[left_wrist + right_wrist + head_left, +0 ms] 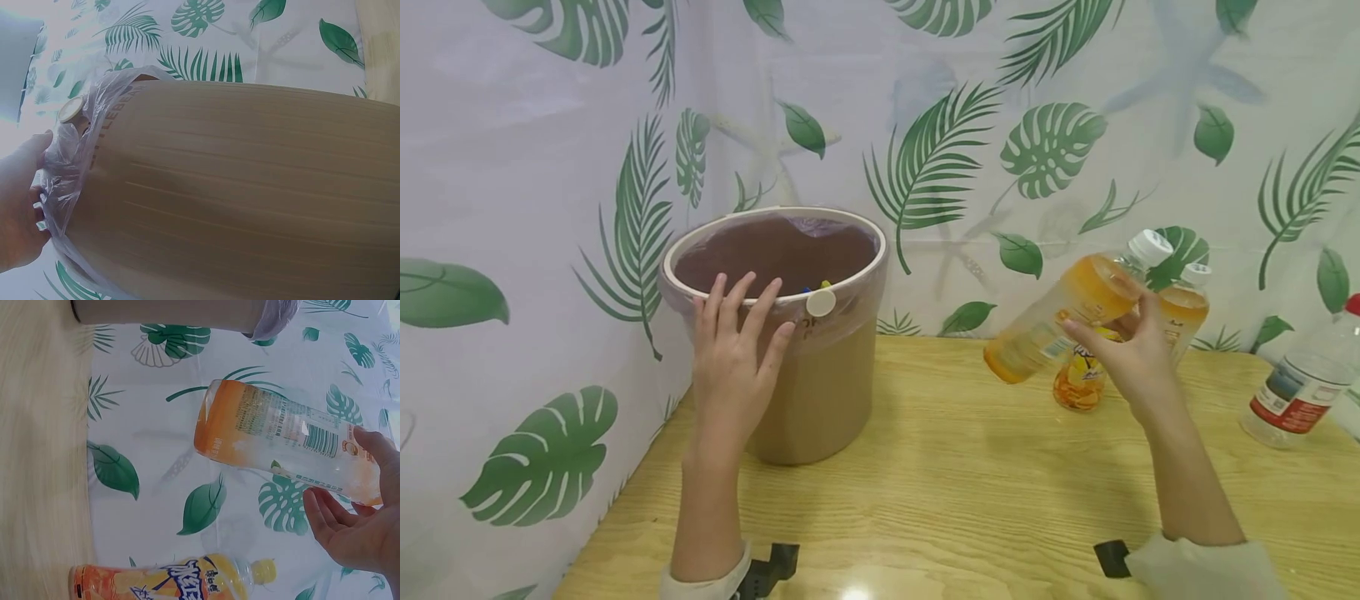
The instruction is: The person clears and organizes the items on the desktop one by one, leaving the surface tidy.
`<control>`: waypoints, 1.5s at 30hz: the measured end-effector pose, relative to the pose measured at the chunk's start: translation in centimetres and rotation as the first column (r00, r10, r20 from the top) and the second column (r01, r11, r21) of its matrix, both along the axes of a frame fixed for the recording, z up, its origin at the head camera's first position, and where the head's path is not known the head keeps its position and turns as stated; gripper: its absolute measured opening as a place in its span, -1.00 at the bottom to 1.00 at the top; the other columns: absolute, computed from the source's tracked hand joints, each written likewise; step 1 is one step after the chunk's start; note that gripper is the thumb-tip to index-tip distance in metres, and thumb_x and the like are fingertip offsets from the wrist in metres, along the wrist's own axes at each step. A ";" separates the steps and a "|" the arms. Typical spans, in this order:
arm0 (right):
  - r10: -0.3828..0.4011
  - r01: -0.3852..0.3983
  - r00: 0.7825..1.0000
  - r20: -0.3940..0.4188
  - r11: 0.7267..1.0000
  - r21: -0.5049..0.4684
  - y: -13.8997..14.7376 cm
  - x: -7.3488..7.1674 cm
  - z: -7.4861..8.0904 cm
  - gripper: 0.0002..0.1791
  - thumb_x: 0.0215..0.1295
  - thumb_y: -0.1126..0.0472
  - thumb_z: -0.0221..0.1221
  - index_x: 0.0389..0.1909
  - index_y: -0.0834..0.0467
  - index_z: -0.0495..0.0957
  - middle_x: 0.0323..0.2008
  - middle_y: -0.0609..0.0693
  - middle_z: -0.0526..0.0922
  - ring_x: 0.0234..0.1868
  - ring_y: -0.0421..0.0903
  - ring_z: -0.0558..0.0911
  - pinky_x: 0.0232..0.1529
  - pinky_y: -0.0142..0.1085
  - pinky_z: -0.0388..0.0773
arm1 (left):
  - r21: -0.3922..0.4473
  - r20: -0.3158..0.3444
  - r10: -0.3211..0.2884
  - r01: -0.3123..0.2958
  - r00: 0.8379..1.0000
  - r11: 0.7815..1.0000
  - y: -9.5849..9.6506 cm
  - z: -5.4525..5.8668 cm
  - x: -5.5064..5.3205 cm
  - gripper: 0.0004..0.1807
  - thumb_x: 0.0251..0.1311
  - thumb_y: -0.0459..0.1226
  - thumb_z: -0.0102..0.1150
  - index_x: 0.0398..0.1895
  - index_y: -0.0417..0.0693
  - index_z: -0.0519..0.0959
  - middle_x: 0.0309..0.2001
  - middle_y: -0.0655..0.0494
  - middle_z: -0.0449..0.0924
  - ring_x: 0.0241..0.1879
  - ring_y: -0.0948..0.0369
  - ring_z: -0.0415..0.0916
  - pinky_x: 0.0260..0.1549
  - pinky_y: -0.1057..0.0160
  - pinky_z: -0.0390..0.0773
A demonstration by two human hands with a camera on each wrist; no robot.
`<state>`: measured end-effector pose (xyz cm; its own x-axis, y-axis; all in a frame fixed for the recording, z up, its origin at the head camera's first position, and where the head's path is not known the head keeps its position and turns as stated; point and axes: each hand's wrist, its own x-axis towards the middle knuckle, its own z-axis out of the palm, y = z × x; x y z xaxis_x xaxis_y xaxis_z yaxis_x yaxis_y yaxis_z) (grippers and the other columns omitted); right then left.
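Note:
A beige trash bin (820,408) with a cream rim stands on the left, lined with a clear plastic bag (857,304). My left hand (733,358) rests on its near rim, fingers spread and fairly straight against the bag; the left wrist view shows this hand (22,200) beside the crumpled bag edge (62,169). My right hand (1138,350) grips a clear plastic bottle (1037,321) with an orange-and-white label, near its white-capped end. The bottle hangs tilted above the table, its base toward the bin. In the right wrist view, the bottle's (275,431) barcode shows.
Behind the held bottle stand a yellow-labelled drink bottle (1078,385) and another white-capped bottle (1187,312), partly hidden. A red-capped bottle (1296,392) is at the far right. Leaf-patterned sheeting (940,275) borders the wooden table (940,500) behind and on the left.

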<state>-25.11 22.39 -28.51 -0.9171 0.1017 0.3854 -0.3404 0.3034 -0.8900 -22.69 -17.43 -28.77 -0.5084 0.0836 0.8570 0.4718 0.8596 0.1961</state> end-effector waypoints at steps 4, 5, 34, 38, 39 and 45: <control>0.010 -0.009 1.000 0.019 0.999 -0.052 -0.8 -0.1 0.5 -0.14 0.13 0.16 0.28 0.36 -0.12 -0.03 0.19 0.17 0.29 0.04 -0.12 0.39 -0.17 -0.55 0.46 | 0.000 -0.005 -0.001 0.001 1.000 1.000 0.0 0.1 0.0 -0.40 0.35 0.14 -0.35 0.24 -0.01 0.37 0.26 -0.09 0.20 0.37 0.03 -0.17 0.30 0.04 -0.28; 0.017 -0.015 1.000 0.023 0.998 -0.067 -1.0 -0.1 0.6 -0.13 0.12 0.15 0.28 0.36 -0.12 -0.03 0.20 0.17 0.29 0.04 -0.13 0.39 -0.16 -0.56 0.45 | 0.000 -0.007 -0.002 0.002 1.000 1.000 0.0 0.1 0.0 -0.40 0.35 0.14 -0.34 0.24 -0.01 0.37 0.26 -0.09 0.21 0.37 0.03 -0.17 0.30 0.04 -0.28; 0.216 -0.322 0.946 -0.242 0.713 -0.623 -6.3 -1.0 4.0 -0.30 0.17 0.42 0.18 0.25 0.03 0.07 0.12 0.12 0.26 0.07 -0.02 0.44 -0.04 -0.23 0.50 | -0.002 -0.012 0.002 -0.002 1.000 1.000 -0.1 0.1 0.0 -0.39 0.36 0.14 -0.37 0.22 -0.02 0.38 0.24 -0.11 0.22 0.36 0.01 -0.14 0.30 0.03 -0.28; 0.261 -0.375 0.927 -0.269 0.649 -0.662 -6.7 -1.2 4.3 -0.32 0.19 0.42 0.15 0.26 0.04 0.08 0.15 0.12 0.24 0.09 0.01 0.44 0.01 -0.22 0.45 | 0.000 -0.011 0.002 -0.002 1.000 1.000 0.0 0.1 0.0 -0.39 0.36 0.14 -0.37 0.22 -0.03 0.38 0.25 -0.11 0.22 0.36 0.02 -0.15 0.30 0.03 -0.28; 0.270 -0.389 0.921 -0.280 0.632 -0.670 -6.9 -1.4 4.3 -0.33 0.20 0.42 0.15 0.26 0.05 0.09 0.14 0.13 0.25 0.07 0.01 0.46 0.02 -0.21 0.44 | 0.001 -0.012 0.002 -0.002 1.000 1.000 0.0 0.1 0.0 -0.39 0.35 0.14 -0.37 0.22 -0.03 0.38 0.25 -0.11 0.22 0.36 0.02 -0.15 0.30 0.03 -0.28; 0.299 -0.453 0.891 -0.342 0.535 -0.713 -8.1 -2.1 4.6 -0.41 0.19 0.49 0.11 0.20 0.13 0.14 -0.01 0.12 0.33 -0.12 -0.04 0.55 0.04 -0.15 0.43 | -0.002 -0.004 0.003 -0.003 1.000 1.000 0.0 0.1 0.0 -0.39 0.35 0.14 -0.37 0.23 -0.02 0.38 0.25 -0.11 0.22 0.36 0.02 -0.16 0.30 0.03 -0.29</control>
